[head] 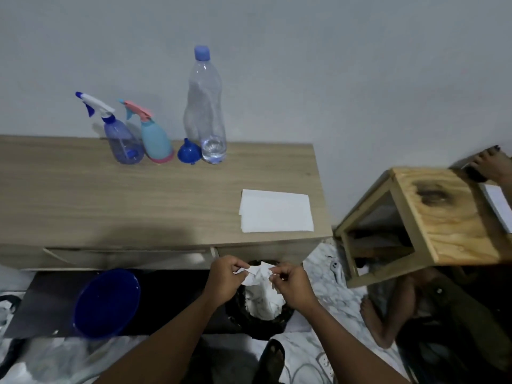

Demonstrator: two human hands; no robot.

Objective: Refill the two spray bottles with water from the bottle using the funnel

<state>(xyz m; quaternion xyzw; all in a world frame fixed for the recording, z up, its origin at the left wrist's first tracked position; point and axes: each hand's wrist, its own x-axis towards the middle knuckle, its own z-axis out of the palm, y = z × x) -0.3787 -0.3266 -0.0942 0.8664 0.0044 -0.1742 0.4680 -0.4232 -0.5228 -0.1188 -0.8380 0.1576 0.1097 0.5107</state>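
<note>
The left hand (227,275) and the right hand (291,284) are close together at the near edge of the table (110,195), below its top surface. Each hand has thumb and forefinger closed in a pinch on one side of a crumpled white tissue (256,273); the remaining fingers are curled in. The tissue spans the gap between the two hands.

Directly beneath the hands is a bin (235,309) with a black liner. White crumpled paper lies inside it.

To the left of the bin, a blue basin (106,303) rests on a dark mat (41,309) on the floor.

On the table top, near its right end, lies a folded white paper sheet (275,212), flat and apart from all other items.

At the far edge of the table, against the wall, four items stand in a row. From left to right:
- A clear purple spray bottle (123,142) with a white and blue trigger head, fitted.
- A teal spray bottle (155,139) with a pink trigger head, fitted, just beside the first.
- A blue funnel (189,153), lying wide end down, between the teal spray bottle and the water bottle.
- A tall clear water bottle (205,106), upright, blue cap on, with water visible only in its bottom section.

To the right of the table stands a wooden stool (432,217) with a dark stain on its top. A second person's hand (490,164) is at its far right corner.
</note>
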